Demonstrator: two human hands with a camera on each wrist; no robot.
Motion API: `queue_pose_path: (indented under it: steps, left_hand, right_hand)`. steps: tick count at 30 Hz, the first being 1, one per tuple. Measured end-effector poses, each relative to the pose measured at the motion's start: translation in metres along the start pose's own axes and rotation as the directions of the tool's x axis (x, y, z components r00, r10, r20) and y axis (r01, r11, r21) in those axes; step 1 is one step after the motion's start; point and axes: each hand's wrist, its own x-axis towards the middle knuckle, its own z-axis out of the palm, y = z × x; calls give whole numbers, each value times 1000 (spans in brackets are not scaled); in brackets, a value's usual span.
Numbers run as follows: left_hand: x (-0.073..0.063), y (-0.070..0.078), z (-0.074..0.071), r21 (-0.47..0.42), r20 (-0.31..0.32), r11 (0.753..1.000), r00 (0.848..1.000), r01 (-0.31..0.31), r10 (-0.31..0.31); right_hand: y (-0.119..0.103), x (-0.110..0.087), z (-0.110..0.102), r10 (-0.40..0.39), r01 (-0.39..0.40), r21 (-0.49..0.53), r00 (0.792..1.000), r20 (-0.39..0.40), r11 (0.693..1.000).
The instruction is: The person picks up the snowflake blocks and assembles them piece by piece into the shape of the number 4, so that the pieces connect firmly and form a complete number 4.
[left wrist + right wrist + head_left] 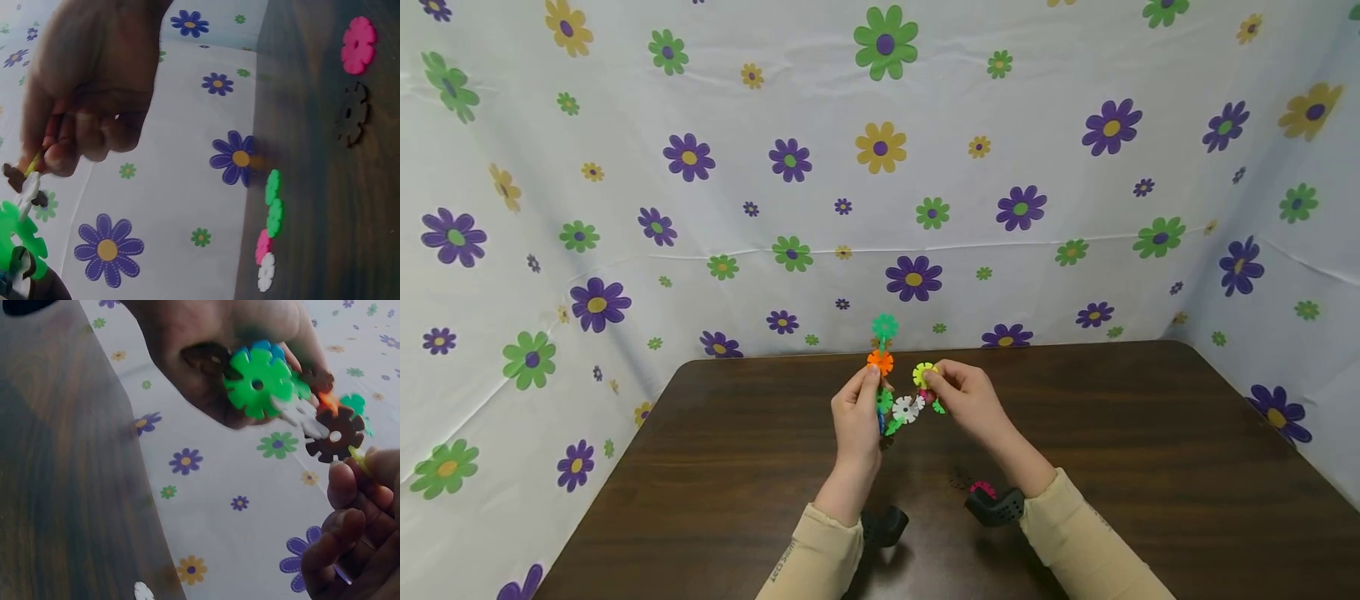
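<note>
Yellow notched disc (pixel 921 374) is pinched in the right hand (pixel 966 396), linked discs (pixel 903 410) in the left hand (pixel 856 421).

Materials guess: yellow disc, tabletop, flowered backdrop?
Yellow disc: likely plastic, smooth-looking; uniform bright color, notched rim. Tabletop: wood-grain finish, slight sheen; veneer or laminate, can't tell. Flowered backdrop: probably fabric or vinyl sheeting, fairly matte; creases show.

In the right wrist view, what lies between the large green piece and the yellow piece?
A white piece and a brown piece, as the right wrist view shows.
</note>
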Motion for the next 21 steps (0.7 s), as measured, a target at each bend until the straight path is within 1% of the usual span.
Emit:
queue_pose_path:
  steps: [2,5,7,10,13,17,21]
  left_hand:
    - [1,2,-1,-14,-8,1000,1000,-1,1]
    - [1,6,-2,-48,-16,999,1000,1,-2]
    - [2,7,-2,-64,-18,998,1000,4,-5]
    - [1,7,0,-72,-19,997,1000,8,-10]
    - [1,7,1,-68,-18,998,1000,8,-10]
    - [1,8,0,-58,-25,998,1000,2,-3]
    - [2,8,-3,-58,-38,998,999,-6,4]
  right_hand:
    - [0,0,-1,-11,11,1,1000,5,1000]
    - [0,0,0,18,-19,48,1000,20,999]
    - [1,-2,3,43,-45,115,999,19,992]
    - [3,-4,8,66,-68,235,998,19,970]
    - [4,-5,10,59,-65,319,998,26,945]
    - [3,-5,13,43,-51,349,999,29,936]
    - [2,-4,15,19,-29,344,999,34,939]
